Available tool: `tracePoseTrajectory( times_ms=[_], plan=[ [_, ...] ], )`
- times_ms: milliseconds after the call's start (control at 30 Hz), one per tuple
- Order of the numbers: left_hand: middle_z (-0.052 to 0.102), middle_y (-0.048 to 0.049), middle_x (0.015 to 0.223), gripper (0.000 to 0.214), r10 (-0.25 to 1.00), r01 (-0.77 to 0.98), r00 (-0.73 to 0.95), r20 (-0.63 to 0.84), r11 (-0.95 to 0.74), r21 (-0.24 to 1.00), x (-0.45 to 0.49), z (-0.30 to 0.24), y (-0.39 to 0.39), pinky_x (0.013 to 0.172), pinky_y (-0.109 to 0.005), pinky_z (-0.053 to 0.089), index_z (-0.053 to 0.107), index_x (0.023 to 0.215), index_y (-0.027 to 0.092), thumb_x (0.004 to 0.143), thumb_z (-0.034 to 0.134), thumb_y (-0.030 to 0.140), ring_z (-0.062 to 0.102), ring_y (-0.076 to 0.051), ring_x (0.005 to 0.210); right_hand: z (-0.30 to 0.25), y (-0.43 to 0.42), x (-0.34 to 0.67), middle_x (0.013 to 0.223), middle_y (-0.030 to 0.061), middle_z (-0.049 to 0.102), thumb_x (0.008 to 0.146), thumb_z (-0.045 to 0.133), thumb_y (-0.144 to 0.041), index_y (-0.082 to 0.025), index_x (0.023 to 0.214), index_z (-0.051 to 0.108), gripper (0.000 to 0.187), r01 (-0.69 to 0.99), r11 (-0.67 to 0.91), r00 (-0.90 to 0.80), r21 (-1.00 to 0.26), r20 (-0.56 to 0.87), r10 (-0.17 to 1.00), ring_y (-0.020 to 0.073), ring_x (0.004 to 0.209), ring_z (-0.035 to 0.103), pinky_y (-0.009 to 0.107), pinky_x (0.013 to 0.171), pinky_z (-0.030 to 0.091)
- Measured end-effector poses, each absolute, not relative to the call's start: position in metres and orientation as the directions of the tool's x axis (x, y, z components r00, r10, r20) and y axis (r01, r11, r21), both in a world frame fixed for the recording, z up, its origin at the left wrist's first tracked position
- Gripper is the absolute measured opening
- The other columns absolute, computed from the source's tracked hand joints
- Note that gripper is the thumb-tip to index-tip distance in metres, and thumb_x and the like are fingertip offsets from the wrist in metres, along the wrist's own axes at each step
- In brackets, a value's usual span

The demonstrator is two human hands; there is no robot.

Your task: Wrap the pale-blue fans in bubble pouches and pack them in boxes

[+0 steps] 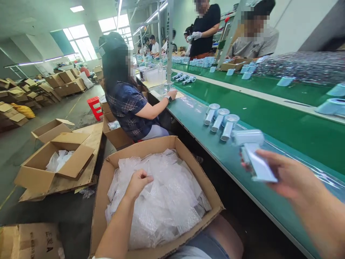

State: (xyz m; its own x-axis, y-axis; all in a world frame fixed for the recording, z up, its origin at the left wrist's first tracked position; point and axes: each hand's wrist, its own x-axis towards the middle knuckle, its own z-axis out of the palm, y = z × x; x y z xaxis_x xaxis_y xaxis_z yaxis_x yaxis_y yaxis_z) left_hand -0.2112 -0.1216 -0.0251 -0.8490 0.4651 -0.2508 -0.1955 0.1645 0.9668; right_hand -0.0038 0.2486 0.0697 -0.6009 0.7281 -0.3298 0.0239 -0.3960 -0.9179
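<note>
A light-blue and white plastic part (pixel 257 158), with a round head and a flat rectangular handle, is gripped in my right hand (pixel 288 176) above the workbench. My left hand (pixel 140 183) reaches into an open cardboard box (pixel 215 201) on my lap. Its thumb and forefinger pinch one of the clear bubble-wrap bags (pixel 167 194) heaped inside. Beyond my right hand, three similar parts (pixel 222 120) lie in a row on the teal bench top (pixel 194 111). What the held part is exactly, I cannot make out.
A co-worker in a plaid shirt (pixel 126 104) sits ahead at the same bench. The green conveyor (pixel 242 93) runs alongside, carrying more light-blue parts (pixel 285 81). Open cartons (pixel 35 169) stand on the floor at left. Other people work across the line.
</note>
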Motion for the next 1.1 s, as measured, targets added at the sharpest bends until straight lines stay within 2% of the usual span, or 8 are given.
tracePoseTrajectory(
  times_ms=[67, 233, 400, 567, 700, 833, 1000, 1100],
  plan=[
    [0.055, 0.0039, 0.062, 0.046, 0.544, -0.188, -0.811, -0.213, 0.102, 0.977, -0.194, -0.017, -0.099, 0.061, -0.022, 0.038, 0.062, 0.07, 0.017, 0.054, 0.086, 0.052, 0.048, -0.01, 0.06, 0.072, 0.2, 0.024, 0.087, 0.0125, 0.073, 0.065, 0.078, -0.029, -0.018, 0.1, 0.071, 0.037, 0.093, -0.634, -0.713, -0.767, -0.496, 0.495, 0.0203, 0.059, 0.067, 0.031, 0.05, 0.057],
    [0.066, -0.0043, 0.074, 0.059, 0.787, -0.274, -0.595, -0.162, -0.009, 0.962, -0.161, -0.007, -0.067, 0.068, -0.03, 0.047, 0.067, 0.087, 0.016, 0.062, 0.075, 0.068, 0.06, -0.017, 0.07, 0.04, 0.121, 0.071, 0.085, 0.0081, 0.073, 0.062, 0.086, -0.031, -0.016, 0.099, 0.073, 0.042, 0.038, -0.786, -0.924, -0.617, -0.322, 0.208, 0.0194, 0.071, 0.071, 0.026, 0.053, 0.061],
    [0.066, -0.0059, 0.077, 0.058, 0.828, -0.15, -0.496, -0.262, 0.215, 0.965, -0.185, -0.019, -0.049, 0.068, -0.032, 0.049, 0.065, 0.088, 0.015, 0.063, 0.072, 0.067, 0.063, -0.019, 0.069, 0.002, 0.119, 0.099, 0.106, 0.0079, 0.074, 0.071, 0.079, -0.023, -0.02, 0.113, 0.066, 0.044, -0.065, -0.875, -0.9, -0.479, -0.35, 0.259, 0.0234, 0.096, 0.073, 0.026, 0.059, 0.064],
    [0.066, -0.0065, 0.084, 0.026, 0.677, 0.082, -0.637, -0.369, 0.535, 0.841, -0.213, -0.05, -0.028, 0.08, -0.032, 0.045, 0.061, 0.091, 0.016, 0.075, 0.071, 0.034, 0.063, -0.023, 0.089, -0.017, 0.118, 0.107, 0.097, 0.0079, 0.077, 0.081, 0.07, -0.016, -0.016, 0.106, 0.064, 0.026, -0.099, -0.909, -0.783, -0.404, -0.533, 0.322, 0.0194, 0.081, 0.075, 0.026, 0.06, 0.064],
    [0.064, -0.0097, 0.103, 0.021, 0.605, 0.242, -0.699, -0.38, 0.701, 0.671, -0.177, -0.086, -0.029, 0.091, -0.033, 0.041, 0.058, 0.104, 0.019, 0.084, 0.06, 0.027, 0.057, -0.025, 0.111, -0.028, 0.115, 0.114, 0.095, 0.0068, 0.077, 0.082, 0.069, -0.016, -0.016, 0.104, 0.066, 0.022, -0.128, -0.925, -0.731, -0.357, -0.596, 0.332, 0.0196, 0.081, 0.075, 0.027, 0.063, 0.064],
    [0.065, -0.0061, 0.099, 0.032, 0.622, 0.371, -0.578, -0.528, 0.777, 0.509, -0.126, -0.12, -0.054, 0.087, -0.033, 0.046, 0.063, 0.09, 0.019, 0.065, 0.081, 0.025, 0.061, -0.024, 0.098, -0.03, 0.112, 0.119, 0.1, 0.0084, 0.076, 0.079, 0.073, -0.016, -0.016, 0.103, 0.067, 0.025, -0.079, -0.914, -0.754, -0.398, -0.575, 0.316, 0.0201, 0.086, 0.074, 0.029, 0.076, 0.064],
    [0.062, -0.0088, 0.118, 0.028, 0.623, 0.466, -0.564, -0.542, 0.782, 0.415, -0.116, -0.141, -0.081, 0.093, -0.045, 0.05, 0.062, 0.111, 0.015, 0.091, 0.062, 0.035, 0.061, -0.022, 0.105, -0.021, 0.103, 0.111, 0.099, 0.0067, 0.074, 0.069, 0.084, -0.021, -0.019, 0.107, 0.064, 0.043, 0.022, -0.885, -0.822, -0.466, -0.512, 0.25, 0.02, 0.081, 0.073, 0.03, 0.068, 0.064],
    [0.067, -0.0072, 0.108, 0.022, 0.682, 0.502, -0.55, -0.483, 0.732, 0.461, -0.125, -0.133, -0.081, 0.091, -0.043, 0.051, 0.065, 0.103, 0.015, 0.092, 0.061, 0.034, 0.063, -0.02, 0.099, -0.019, 0.097, 0.105, 0.093, 0.0037, 0.07, 0.069, 0.087, -0.027, -0.019, 0.105, 0.063, 0.045, 0.05, -0.838, -0.812, -0.543, -0.511, 0.282, 0.0146, 0.071, 0.07, 0.023, 0.057, 0.061]
  ],
)
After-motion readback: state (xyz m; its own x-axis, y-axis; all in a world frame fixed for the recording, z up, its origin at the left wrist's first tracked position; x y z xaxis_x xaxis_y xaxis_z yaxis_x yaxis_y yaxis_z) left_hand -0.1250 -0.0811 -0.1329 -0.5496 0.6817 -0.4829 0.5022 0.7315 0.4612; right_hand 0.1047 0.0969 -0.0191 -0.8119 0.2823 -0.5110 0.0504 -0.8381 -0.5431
